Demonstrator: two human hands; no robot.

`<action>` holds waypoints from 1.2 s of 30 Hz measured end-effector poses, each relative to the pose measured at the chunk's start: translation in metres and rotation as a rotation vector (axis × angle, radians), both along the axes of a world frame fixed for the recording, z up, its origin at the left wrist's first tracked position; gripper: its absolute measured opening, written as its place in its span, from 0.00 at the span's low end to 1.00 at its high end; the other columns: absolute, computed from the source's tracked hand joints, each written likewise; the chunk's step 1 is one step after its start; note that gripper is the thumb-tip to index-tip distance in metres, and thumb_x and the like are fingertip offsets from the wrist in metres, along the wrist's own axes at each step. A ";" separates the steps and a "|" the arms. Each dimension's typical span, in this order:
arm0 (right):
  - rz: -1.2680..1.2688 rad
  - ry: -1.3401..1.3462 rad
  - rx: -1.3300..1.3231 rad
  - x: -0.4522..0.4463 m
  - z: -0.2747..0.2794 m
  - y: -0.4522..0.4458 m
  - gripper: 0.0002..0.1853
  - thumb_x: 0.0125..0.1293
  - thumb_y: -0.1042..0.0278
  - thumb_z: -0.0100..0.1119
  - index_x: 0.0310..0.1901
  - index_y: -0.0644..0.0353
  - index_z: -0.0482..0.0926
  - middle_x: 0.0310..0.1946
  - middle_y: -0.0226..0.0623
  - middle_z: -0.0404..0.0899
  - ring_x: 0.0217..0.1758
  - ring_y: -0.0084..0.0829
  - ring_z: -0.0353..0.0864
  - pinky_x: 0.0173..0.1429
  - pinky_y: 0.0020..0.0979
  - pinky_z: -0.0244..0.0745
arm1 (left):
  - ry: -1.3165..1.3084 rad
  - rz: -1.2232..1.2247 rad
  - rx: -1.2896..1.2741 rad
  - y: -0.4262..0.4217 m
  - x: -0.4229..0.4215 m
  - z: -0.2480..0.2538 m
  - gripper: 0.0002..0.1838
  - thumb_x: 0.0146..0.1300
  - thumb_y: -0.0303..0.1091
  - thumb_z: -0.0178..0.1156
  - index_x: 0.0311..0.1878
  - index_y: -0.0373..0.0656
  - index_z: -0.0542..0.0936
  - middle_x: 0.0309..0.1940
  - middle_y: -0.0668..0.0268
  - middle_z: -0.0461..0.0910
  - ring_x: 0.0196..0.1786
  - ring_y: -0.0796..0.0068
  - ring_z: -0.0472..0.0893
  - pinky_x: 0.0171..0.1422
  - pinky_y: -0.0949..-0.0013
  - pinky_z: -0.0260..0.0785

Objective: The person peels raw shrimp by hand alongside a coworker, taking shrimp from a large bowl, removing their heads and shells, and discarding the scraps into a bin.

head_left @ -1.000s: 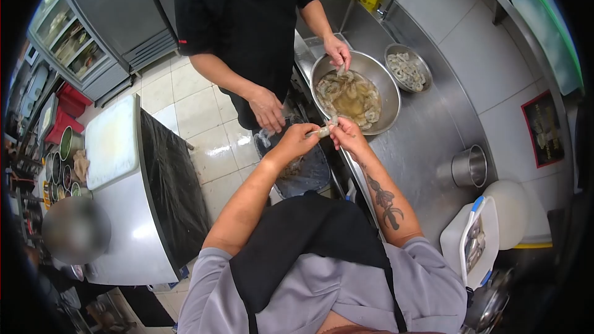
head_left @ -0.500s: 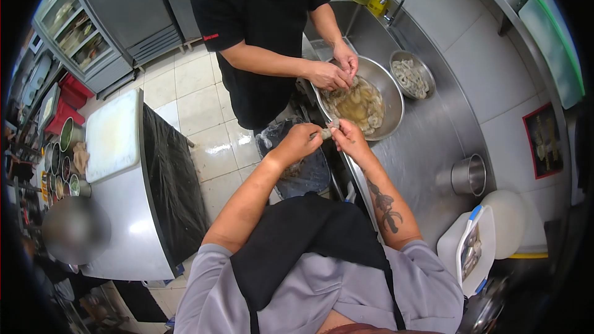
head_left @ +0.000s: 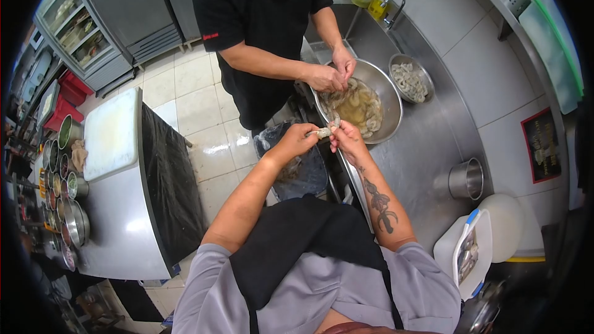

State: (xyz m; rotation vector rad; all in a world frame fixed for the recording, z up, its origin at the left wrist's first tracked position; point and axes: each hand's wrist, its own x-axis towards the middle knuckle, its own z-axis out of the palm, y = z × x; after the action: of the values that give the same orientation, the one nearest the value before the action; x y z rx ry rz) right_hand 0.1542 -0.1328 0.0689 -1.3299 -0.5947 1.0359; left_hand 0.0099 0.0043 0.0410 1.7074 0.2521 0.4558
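My left hand [head_left: 299, 141] and my right hand [head_left: 348, 138] both pinch one small greyish shrimp [head_left: 324, 132], stretched between their fingertips. They hold it just in front of a large steel bowl [head_left: 396, 117], above the edge of the sink counter. In that bowl several shrimp [head_left: 369, 113] lie in yellowish, cloudy water. Below my left hand stands a bin with a clear plastic liner [head_left: 312, 176], with some scraps in it. A smaller steel bowl [head_left: 393, 62] of pale shrimp sits behind the large one.
Opposite me a co-worker in black works with both hands [head_left: 334, 74] over the large bowl. A steel pot [head_left: 466, 179] and a white tub [head_left: 447, 241] stand along the counter to the right. To the left is a table with a white cutting board [head_left: 111, 130].
My hands have shifted slightly on the shrimp, and more of its pale body shows between them. The view has moved a little. The co-worker's hands stay over the bowl.
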 end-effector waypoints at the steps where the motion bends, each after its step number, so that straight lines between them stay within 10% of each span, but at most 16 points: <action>1: -0.005 0.046 0.013 0.002 -0.001 0.001 0.06 0.71 0.69 0.52 0.42 0.61 0.76 0.26 0.27 0.73 0.22 0.16 0.70 0.24 0.21 0.71 | 0.062 -0.007 -0.095 0.001 0.000 0.000 0.11 0.64 0.32 0.56 0.42 0.34 0.82 0.28 0.68 0.81 0.31 0.80 0.76 0.38 0.72 0.70; 12: -0.047 -0.078 0.043 0.016 -0.005 -0.001 0.10 0.70 0.71 0.56 0.50 0.61 0.76 0.32 0.31 0.79 0.29 0.18 0.75 0.32 0.22 0.75 | -0.048 0.148 0.092 0.010 0.004 -0.043 0.13 0.71 0.37 0.53 0.45 0.38 0.83 0.37 0.67 0.84 0.38 0.84 0.79 0.41 0.75 0.70; 14: 0.051 -0.196 0.034 0.008 -0.008 0.002 0.10 0.69 0.73 0.58 0.51 0.60 0.76 0.33 0.30 0.79 0.30 0.17 0.76 0.34 0.20 0.74 | 0.139 0.025 -0.505 0.008 0.004 -0.023 0.16 0.73 0.41 0.52 0.50 0.39 0.82 0.37 0.67 0.84 0.38 0.81 0.80 0.43 0.76 0.72; 18: 0.113 -0.255 -0.030 -0.004 -0.011 0.004 0.11 0.67 0.75 0.59 0.50 0.58 0.77 0.34 0.29 0.80 0.31 0.16 0.76 0.35 0.19 0.73 | 0.177 -0.027 -0.575 -0.003 0.004 -0.011 0.16 0.73 0.40 0.53 0.53 0.40 0.81 0.36 0.69 0.83 0.37 0.82 0.79 0.42 0.78 0.71; 27: 0.177 -0.192 -0.193 0.001 -0.010 -0.005 0.11 0.69 0.71 0.58 0.49 0.65 0.79 0.34 0.27 0.80 0.29 0.16 0.76 0.34 0.20 0.74 | 0.002 0.164 0.059 -0.014 -0.003 -0.015 0.14 0.66 0.36 0.62 0.50 0.36 0.81 0.33 0.65 0.83 0.32 0.80 0.78 0.38 0.73 0.71; 36: 0.218 -0.457 -0.219 -0.011 -0.016 -0.002 0.11 0.70 0.64 0.56 0.45 0.64 0.81 0.24 0.25 0.77 0.23 0.14 0.72 0.27 0.20 0.71 | -0.103 0.215 0.448 -0.024 -0.011 0.010 0.12 0.58 0.31 0.60 0.42 0.33 0.82 0.34 0.48 0.82 0.37 0.49 0.82 0.44 0.58 0.74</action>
State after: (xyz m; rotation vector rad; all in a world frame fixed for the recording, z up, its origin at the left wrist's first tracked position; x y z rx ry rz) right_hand 0.1433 -0.1343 0.0525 -1.7430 -1.0074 0.9947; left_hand -0.0011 -0.0193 0.0512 2.0943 0.2741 0.8029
